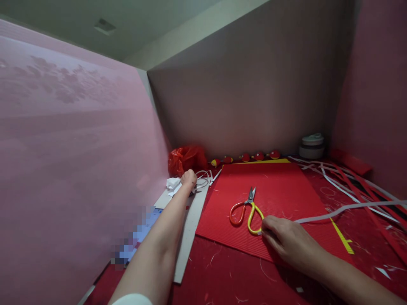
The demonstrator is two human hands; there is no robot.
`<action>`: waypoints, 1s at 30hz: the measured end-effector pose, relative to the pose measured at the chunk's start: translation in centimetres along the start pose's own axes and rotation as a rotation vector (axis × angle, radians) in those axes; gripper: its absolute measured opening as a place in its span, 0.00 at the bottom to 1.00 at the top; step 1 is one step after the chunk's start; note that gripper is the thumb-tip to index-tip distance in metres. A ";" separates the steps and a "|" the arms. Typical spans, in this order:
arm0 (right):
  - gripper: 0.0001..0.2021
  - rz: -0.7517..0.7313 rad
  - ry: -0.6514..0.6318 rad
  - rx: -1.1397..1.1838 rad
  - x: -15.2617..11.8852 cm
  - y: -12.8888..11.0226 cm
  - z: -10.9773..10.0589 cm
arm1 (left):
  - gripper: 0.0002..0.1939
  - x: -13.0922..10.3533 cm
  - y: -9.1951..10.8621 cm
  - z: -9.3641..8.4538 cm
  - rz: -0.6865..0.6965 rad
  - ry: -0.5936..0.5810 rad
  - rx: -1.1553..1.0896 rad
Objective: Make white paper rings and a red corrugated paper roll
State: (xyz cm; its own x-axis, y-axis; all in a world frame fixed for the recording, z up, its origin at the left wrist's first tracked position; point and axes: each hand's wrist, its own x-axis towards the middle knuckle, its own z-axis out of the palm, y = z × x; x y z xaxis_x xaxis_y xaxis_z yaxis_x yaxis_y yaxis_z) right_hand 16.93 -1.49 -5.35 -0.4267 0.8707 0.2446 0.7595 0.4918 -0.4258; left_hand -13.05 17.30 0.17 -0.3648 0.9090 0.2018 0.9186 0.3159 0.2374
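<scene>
My right hand point(284, 239) pinches a long white strip point(340, 210) near one end. The strip runs off to the right edge, and its tip shows beside my fingers. Just left of this hand, scissors point(250, 207) with one red and one yellow handle lie on a red ribbed sheet point(267, 182), their blades slightly apart. My left hand point(189, 178) reaches far forward, closed, beside crumpled white paper point(173, 183) and a coil of white cord point(203, 180). Its fingertips are hidden, so what they hold cannot be made out.
A red plastic bag point(187, 157) sits behind my left hand. Several small red and yellow bird-like figures point(259, 156) line the back. A round container point(312, 147) stands back right, near loose white and red strips point(337, 180). A grey board point(187, 243) lies under my left arm.
</scene>
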 end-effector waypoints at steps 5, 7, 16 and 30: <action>0.10 0.025 0.022 0.062 -0.1 0.3 -0.1 | 0.14 -2.0 2.3 -2.5 0.210 0.266 -0.175; 0.11 0.049 0.062 0.110 -0.1 0.4 -0.1 | 0.10 -3.6 3.7 -3.5 0.324 0.318 -0.251; 0.13 0.216 0.270 0.610 0.0 0.0 -2.2 | 0.03 -15.5 6.7 -3.6 0.653 0.248 -0.477; 0.16 0.462 0.156 0.949 -0.5 -0.8 -2.2 | 0.04 -20.5 5.9 -0.6 0.653 0.250 -0.360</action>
State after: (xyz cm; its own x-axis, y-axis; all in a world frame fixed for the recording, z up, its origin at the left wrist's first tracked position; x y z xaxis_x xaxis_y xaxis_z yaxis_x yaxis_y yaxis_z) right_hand 17.61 -2.35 -3.17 -0.0765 0.9965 -0.0345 0.1096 -0.0259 -0.9936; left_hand -0.23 0.32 -1.98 0.1693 0.7788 0.6039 0.8686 -0.4075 0.2819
